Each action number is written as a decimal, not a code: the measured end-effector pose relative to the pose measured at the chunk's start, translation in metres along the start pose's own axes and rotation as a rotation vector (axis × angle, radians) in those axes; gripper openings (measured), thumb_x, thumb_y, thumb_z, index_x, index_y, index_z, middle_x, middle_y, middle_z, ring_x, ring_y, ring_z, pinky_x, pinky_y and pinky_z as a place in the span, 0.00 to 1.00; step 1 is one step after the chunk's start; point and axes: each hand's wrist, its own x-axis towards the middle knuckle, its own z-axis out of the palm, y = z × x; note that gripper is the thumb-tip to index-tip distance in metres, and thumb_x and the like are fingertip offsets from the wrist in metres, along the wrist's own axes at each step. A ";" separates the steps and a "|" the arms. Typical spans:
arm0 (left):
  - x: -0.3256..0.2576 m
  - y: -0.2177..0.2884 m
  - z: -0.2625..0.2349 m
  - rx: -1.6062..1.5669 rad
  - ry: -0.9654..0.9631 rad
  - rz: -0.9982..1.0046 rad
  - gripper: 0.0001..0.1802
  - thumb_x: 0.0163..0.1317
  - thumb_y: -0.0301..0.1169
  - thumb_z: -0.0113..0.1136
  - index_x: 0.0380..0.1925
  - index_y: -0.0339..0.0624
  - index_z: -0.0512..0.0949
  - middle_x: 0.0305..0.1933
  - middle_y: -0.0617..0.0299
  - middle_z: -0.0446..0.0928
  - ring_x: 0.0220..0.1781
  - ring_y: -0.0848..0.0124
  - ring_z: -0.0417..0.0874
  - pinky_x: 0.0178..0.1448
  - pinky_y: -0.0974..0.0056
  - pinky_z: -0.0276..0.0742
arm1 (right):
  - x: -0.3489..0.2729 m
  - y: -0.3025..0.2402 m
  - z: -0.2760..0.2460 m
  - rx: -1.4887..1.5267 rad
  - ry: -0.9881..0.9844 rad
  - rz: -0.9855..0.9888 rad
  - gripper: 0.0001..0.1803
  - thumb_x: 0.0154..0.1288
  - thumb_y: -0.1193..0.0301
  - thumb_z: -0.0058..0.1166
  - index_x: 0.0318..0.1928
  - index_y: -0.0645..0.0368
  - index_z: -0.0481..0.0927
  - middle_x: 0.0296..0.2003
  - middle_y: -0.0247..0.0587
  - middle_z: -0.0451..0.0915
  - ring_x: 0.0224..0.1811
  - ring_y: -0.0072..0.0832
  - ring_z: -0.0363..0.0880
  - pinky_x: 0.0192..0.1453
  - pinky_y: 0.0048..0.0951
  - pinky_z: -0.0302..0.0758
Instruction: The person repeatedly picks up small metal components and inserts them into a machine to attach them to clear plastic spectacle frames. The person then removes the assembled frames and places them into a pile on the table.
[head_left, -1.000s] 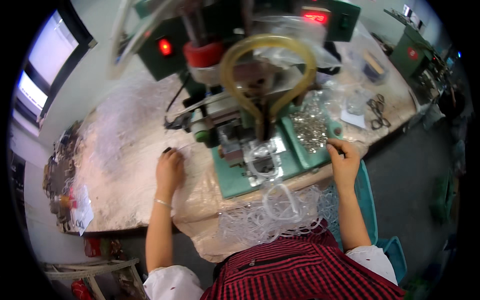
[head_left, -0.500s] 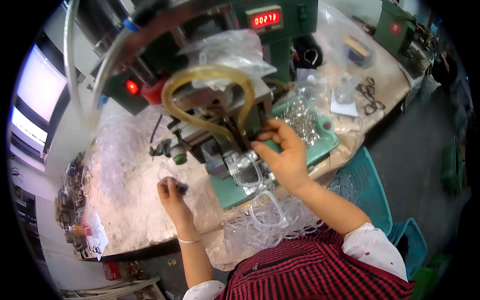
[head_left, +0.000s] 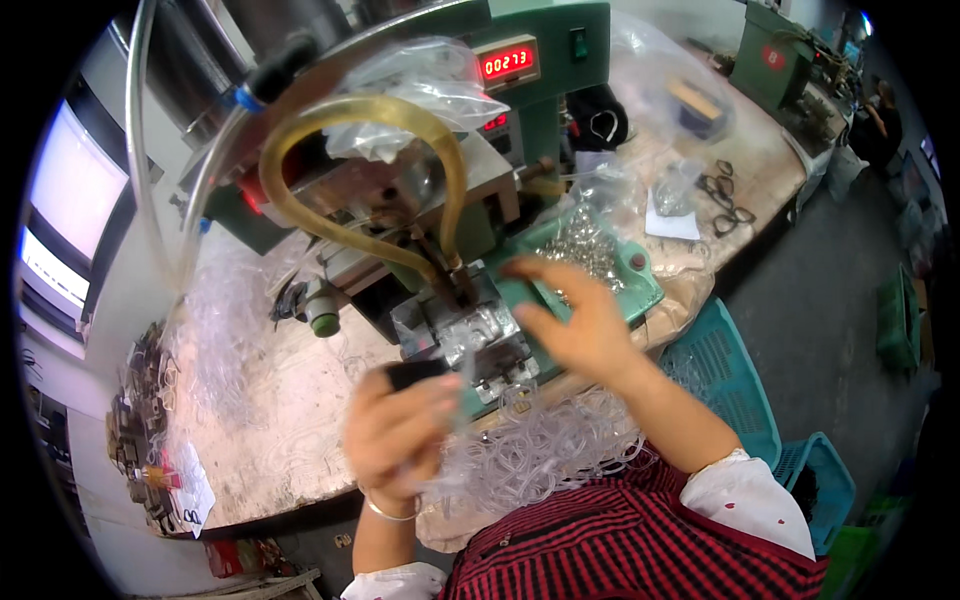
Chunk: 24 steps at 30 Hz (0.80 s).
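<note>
My left hand point(head_left: 395, 430), blurred by motion, is closed at the near left of the metal fixture point(head_left: 485, 335). Clear plastic shows at its fingers, seemingly an eyeglass frame point(head_left: 465, 378), its outline smeared. A small black piece point(head_left: 415, 374) also shows at these fingers; I cannot tell what it is. My right hand point(head_left: 580, 320) hovers just right of the fixture, thumb and forefinger apart, with nothing visible between them. Below the fixture lies a heap of clear plastic eyeglass frames point(head_left: 540, 450).
A green press point(head_left: 550, 70) with a red counter stands over the fixture, a yellowish hose point(head_left: 275, 150) looping in front. Small metal parts point(head_left: 585, 250) fill a green tray point(head_left: 645, 290). Turquoise baskets point(head_left: 735, 370) stand at right. Dark frames point(head_left: 725, 195) and plastic bags lie on the table.
The clear frame that lay at the fixture is no longer there. My left hand has come right and up to the fixture; my right hand has drawn slightly back from it.
</note>
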 end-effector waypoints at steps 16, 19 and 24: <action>-0.031 0.014 0.026 0.169 -0.166 0.023 0.15 0.52 0.22 0.65 0.42 0.44 0.82 0.48 0.54 0.83 0.49 0.55 0.81 0.59 0.51 0.74 | 0.033 0.105 0.021 -0.813 0.061 -0.036 0.04 0.54 0.70 0.59 0.32 0.55 0.83 0.36 0.40 0.82 0.43 0.43 0.79 0.45 0.42 0.76; -0.101 0.006 -0.019 0.638 0.007 -0.060 0.13 0.60 0.21 0.58 0.45 0.39 0.80 0.52 0.49 0.81 0.53 0.56 0.81 0.63 0.56 0.71 | 0.006 0.103 0.004 -0.534 0.197 -0.077 0.05 0.56 0.71 0.60 0.34 0.55 0.84 0.34 0.41 0.83 0.39 0.39 0.80 0.44 0.39 0.76; -0.052 -0.077 -0.095 0.736 0.299 -0.430 0.08 0.63 0.22 0.59 0.41 0.34 0.82 0.49 0.54 0.79 0.50 0.62 0.80 0.53 0.65 0.74 | -0.016 0.123 -0.047 0.470 0.472 0.467 0.08 0.66 0.75 0.56 0.43 0.62 0.83 0.37 0.34 0.84 0.39 0.22 0.79 0.45 0.22 0.74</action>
